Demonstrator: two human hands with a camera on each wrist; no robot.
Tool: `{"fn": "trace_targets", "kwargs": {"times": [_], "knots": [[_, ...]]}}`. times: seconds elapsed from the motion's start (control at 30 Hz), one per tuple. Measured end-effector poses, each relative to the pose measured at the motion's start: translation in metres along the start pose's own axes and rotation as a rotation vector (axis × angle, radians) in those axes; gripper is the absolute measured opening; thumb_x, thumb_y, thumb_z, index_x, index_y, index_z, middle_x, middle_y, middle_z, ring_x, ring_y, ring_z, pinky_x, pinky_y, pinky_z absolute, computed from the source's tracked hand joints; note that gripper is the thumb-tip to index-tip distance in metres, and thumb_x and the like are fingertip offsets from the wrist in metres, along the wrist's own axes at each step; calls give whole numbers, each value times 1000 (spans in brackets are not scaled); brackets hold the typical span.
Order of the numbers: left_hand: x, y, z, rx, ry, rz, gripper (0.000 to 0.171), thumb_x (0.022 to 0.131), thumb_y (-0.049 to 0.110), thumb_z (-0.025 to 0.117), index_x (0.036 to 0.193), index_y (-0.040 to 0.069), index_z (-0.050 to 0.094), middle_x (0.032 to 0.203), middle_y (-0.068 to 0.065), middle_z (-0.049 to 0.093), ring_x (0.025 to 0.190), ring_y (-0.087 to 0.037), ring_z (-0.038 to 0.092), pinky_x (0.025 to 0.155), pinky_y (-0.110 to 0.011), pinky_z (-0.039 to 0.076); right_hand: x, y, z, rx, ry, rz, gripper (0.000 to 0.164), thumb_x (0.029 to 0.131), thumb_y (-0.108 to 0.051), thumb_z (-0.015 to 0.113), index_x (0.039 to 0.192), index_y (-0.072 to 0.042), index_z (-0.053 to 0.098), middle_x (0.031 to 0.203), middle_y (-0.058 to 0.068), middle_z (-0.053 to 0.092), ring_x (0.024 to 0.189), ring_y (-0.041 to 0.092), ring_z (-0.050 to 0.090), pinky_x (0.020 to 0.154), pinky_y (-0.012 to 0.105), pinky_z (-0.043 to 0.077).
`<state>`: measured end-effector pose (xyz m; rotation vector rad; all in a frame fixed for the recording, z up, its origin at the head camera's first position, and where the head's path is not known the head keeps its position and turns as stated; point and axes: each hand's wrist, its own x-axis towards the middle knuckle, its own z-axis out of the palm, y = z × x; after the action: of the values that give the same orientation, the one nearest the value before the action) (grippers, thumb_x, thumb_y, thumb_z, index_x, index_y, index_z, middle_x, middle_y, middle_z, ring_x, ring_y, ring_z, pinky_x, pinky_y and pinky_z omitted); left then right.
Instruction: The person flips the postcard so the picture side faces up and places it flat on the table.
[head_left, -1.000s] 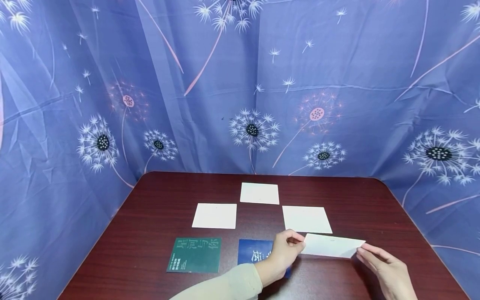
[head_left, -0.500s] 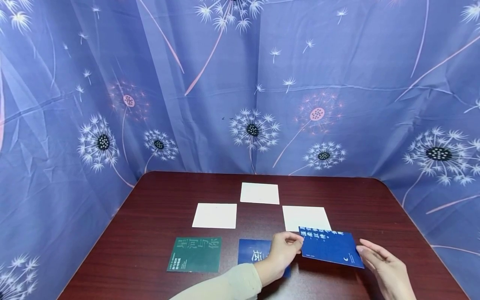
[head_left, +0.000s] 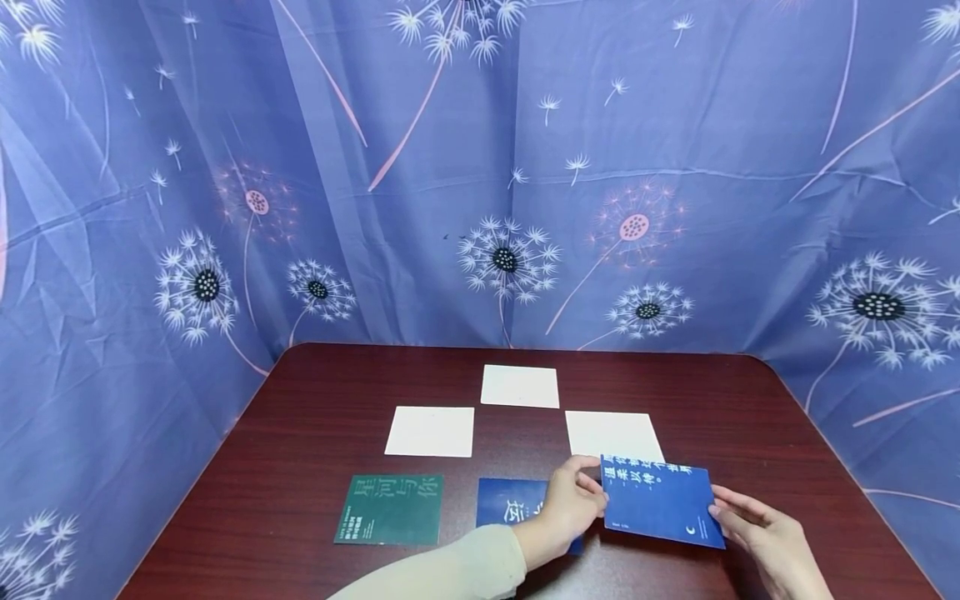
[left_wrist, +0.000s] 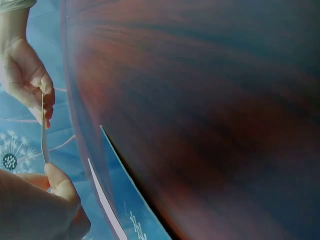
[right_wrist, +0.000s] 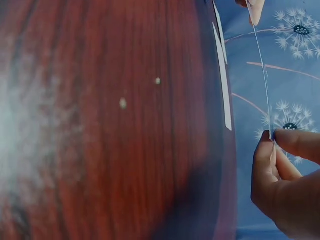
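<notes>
A blue postcard (head_left: 660, 504) with white Chinese lettering and a small moon is held up over the table, printed face toward the head camera. My left hand (head_left: 567, 504) pinches its left edge, and my right hand (head_left: 765, 533) pinches the right edge between thumb and fingers. Both wrist views show the card edge-on, as a thin strip (left_wrist: 44, 130) between the two hands. Beneath my left hand lies another blue postcard (head_left: 506, 502), partly hidden by that hand. To its left is a green postcard (head_left: 388, 510), lettering up.
Behind the hands, three white cards lie on the dark red table (head_left: 315, 392): one at left (head_left: 430, 432), one at the back (head_left: 520, 387), and a right-hand one (head_left: 613, 435) partly covered by the held postcard. A blue dandelion-print curtain (head_left: 420, 275) surrounds the table.
The held postcard has turned from its white side to its blue printed side, then tilted and lowered slightly at its right end. The cards on the table have stayed put.
</notes>
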<state>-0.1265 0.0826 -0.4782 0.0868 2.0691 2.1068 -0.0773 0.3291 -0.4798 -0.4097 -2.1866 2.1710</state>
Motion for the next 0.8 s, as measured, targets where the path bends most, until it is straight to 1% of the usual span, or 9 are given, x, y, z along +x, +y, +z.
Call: {"fn": "trace_targets", "kwargs": {"times": [0.1,0.23,0.37,0.4,0.5,0.57,0.63,0.73,0.8], "knots": [[1,-1,0,24,-20,3,45,75,-19,63,116,0,58,69,0,53,56,-8,54,54,-23,53,1,-1,-1,-122,25,61,26,86,-8,72,92,-33,74,83,-10,72,79,-4,63,66,19,54],[4,-2,3,51,-22,-7,42,74,-21,63,111,0,58,67,0,52,53,-9,54,53,-23,54,5,-1,-4,-209,23,90,23,84,-11,74,93,-33,73,81,-9,72,77,-3,63,67,21,55],[5,-3,7,91,-13,-23,42,73,-22,63,107,1,57,68,0,50,50,-10,53,50,-23,53,9,-1,-7,-264,-2,113,21,84,-11,74,99,-25,73,83,-7,71,78,-1,63,70,23,56],[4,-3,8,107,-9,-26,42,72,-22,63,107,1,57,68,0,50,49,-10,53,49,-23,53,10,-2,-8,-284,-4,121,22,84,-10,74,103,-20,73,84,-6,70,77,0,63,70,24,56],[2,-4,11,154,-5,-40,44,71,-23,63,107,1,55,70,0,49,48,-10,52,48,-22,52,14,-3,-8,-348,-27,156,34,84,-9,73,116,-1,67,87,-1,68,77,2,62,71,25,57],[1,-5,13,193,0,-53,46,69,-23,64,107,1,55,71,0,49,51,-9,52,49,-22,51,17,-4,-8,-394,-41,160,45,84,-7,72,123,10,59,88,1,67,76,4,62,70,26,57],[-1,-6,14,240,3,-59,48,67,-22,65,108,1,55,72,-1,50,56,-9,51,51,-22,50,19,-4,-8,-436,-56,151,53,83,-5,73,128,14,51,88,3,66,75,5,61,69,26,57],[-3,-7,14,301,3,-60,51,64,-21,66,109,0,55,73,-1,51,62,-10,48,53,-22,47,20,-3,-8,-475,-69,129,57,82,-2,72,131,14,47,85,4,66,73,6,60,66,26,56],[-4,-6,14,324,-5,-65,52,64,-20,66,111,-1,55,73,-1,51,62,-10,47,51,-22,44,20,-3,-8,-490,-74,108,59,80,0,72,131,14,46,83,4,65,71,7,59,63,26,56]]}}
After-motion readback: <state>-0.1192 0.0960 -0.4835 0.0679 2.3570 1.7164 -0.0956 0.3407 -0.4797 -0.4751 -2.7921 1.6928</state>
